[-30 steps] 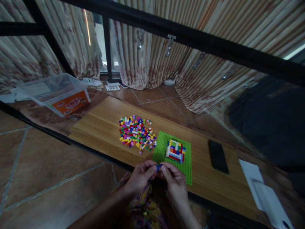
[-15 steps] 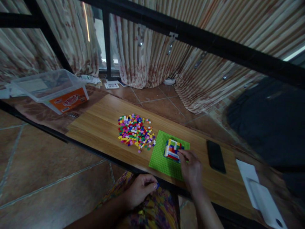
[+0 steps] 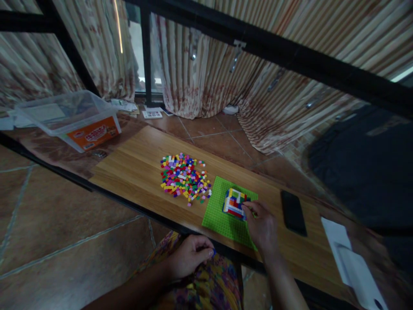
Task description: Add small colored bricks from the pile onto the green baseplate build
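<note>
A green baseplate [image 3: 215, 213] lies on the wooden board, bearing a low rectangular build of coloured bricks [image 3: 235, 203] in white, red, yellow, green and blue. My right hand [image 3: 262, 226] reaches over the plate, thumb and fingers pinched at the build's right edge. Whatever sits between those fingertips is hidden. Below the board's front edge, over my lap, my left hand [image 3: 192, 257] pinches a small blue brick [image 3: 213, 252] between thumb and forefinger. A heap of loose small bricks [image 3: 183, 177] in many colours spreads left of the plate.
The wooden board [image 3: 129, 161] runs along a low table. A black phone [image 3: 293, 213] lies on its right part, with a white object [image 3: 358, 271] beyond. A clear plastic tub [image 3: 69, 116] with an orange label stands at the left. Curtains [image 3: 193, 82] hang behind.
The view has shifted slightly. My right hand remains at the build's right edge, its fingers and wrist a touch further right. My left hand keeps the blue brick in nearly the same spot.
</note>
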Demonstrator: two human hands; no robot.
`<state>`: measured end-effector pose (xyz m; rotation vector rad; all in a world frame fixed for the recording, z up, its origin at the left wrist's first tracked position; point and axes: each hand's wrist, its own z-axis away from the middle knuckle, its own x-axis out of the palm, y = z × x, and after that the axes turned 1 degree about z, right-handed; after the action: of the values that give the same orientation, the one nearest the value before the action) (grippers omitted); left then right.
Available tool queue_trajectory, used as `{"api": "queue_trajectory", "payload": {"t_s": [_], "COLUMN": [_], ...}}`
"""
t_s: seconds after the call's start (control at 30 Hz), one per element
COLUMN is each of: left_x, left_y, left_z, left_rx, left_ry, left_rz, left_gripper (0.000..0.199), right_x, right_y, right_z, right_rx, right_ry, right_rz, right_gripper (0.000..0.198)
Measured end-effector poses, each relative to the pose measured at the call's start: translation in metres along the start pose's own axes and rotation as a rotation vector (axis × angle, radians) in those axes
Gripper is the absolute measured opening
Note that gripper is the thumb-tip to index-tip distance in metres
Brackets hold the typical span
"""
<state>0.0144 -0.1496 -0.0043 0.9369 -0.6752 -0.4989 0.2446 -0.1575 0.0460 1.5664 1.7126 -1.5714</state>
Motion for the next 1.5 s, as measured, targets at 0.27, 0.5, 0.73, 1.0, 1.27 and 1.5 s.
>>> {"api": "queue_trajectory", "payload": {"t_s": [0.27,0.5,0.73,1.0,1.27,1.5], "left_x": [0.0,0.0,-0.002,-0.001,-0.001,-0.004], "left_y": [0.001,0.001,-0.004,-0.005,-0.01,-0.01], "left_z": [0.0,0.0,-0.004,-0.003,-0.005,-0.004], "left_rx": [-0.019,-0.028,-0.031,-0.035,-0.017,-0.028], "left_ry": [-0.002,-0.005,-0.02,-0.006,0.019,0.015], "left_rz": [0.008,0.009,-0.006,0.001,0.092,0.31], "left_gripper": [0.017,0.018,0.02,0.017,0.022,0.03], "right_x": [0.008,0.014,0.022,0.034,0.035,0.019], "right_y": [-0.018,-0.014,-0.022,-0.015,-0.014,-0.029], "right_z": [-0.017,-0.021,-0.016,0.001,0.004,0.022], "right_rx": [-0.073,-0.07,-0.009,-0.05,-0.059,0.023], "right_ry": [-0.036,-0.046,0.029,0.104,0.083,0.128], "right_rz": [0.005,0.161,0.201,0.199,0.108,-0.045], "right_gripper": [0.028,0.026,0.027,0.033,0.037,0.036]}}
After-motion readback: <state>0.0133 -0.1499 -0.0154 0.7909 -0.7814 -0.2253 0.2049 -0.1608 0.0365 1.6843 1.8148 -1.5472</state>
